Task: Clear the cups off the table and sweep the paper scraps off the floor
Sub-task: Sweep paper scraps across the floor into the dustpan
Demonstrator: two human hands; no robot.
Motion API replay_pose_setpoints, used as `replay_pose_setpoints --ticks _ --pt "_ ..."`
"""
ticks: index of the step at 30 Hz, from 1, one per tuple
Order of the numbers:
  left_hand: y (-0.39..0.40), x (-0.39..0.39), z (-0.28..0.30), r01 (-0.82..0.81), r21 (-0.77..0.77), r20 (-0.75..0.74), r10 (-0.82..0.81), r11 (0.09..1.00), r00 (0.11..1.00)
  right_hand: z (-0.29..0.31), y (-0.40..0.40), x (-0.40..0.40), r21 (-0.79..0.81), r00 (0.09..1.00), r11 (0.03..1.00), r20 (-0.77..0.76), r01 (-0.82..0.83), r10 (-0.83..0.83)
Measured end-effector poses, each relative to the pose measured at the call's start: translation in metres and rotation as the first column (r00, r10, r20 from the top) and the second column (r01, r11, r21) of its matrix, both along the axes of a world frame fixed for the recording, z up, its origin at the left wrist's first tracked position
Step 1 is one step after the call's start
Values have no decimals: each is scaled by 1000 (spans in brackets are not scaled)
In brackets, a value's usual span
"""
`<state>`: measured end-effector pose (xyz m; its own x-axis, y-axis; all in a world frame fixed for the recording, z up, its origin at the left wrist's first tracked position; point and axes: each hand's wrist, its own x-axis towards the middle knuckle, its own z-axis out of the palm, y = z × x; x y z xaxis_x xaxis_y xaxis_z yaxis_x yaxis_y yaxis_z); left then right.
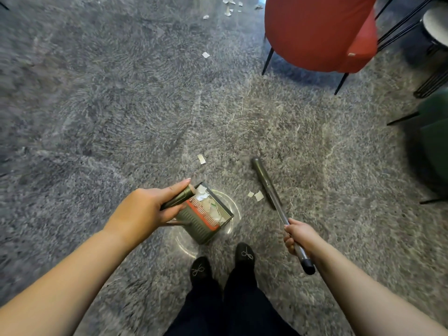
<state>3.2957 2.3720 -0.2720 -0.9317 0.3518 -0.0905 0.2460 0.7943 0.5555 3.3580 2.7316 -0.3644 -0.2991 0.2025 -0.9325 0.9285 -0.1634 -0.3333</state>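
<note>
Two hands were seen in the head view, each occupied; the left hand [150, 207] was curled round the handle of a dustpan [206, 214], index finger laid straight along it; the right hand [297, 236] was wrapped round the metal shaft of a broom [269, 185], whose head was seen nearly end-on, so the bristles could not be made out. White paper scraps were already held inside the dustpan; two loose scraps [256, 195] were noted on the grey carpet [109, 105] just beside the broom shaft, one strip [201, 159] a little farther out, one piece [205, 55] well beyond, and a scattered cluster [229, 6] near the red chair [317, 32] at the top edge. No cups or table top were in view. The sweeping step was judged partly done. To do it well, the pan lip would best be pressed flat into the pile; short, low strokes would be advised, since light paper may flick away or snag in long fibres; the nearest scraps would sensibly be gathered first, the far cluster last.
</note>
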Motion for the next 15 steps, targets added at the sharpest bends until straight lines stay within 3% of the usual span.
replay_pose_setpoints --ticks 8,15 --pt "0 0 -2 3 -2 18 -3 1000 1000 3 -38 7 -117 983 977 -3 -181 182" --pt "4 3 2 11 -25 -7 -11 1000 1000 20 -48 14 -238 982 954 -10 -184 187"
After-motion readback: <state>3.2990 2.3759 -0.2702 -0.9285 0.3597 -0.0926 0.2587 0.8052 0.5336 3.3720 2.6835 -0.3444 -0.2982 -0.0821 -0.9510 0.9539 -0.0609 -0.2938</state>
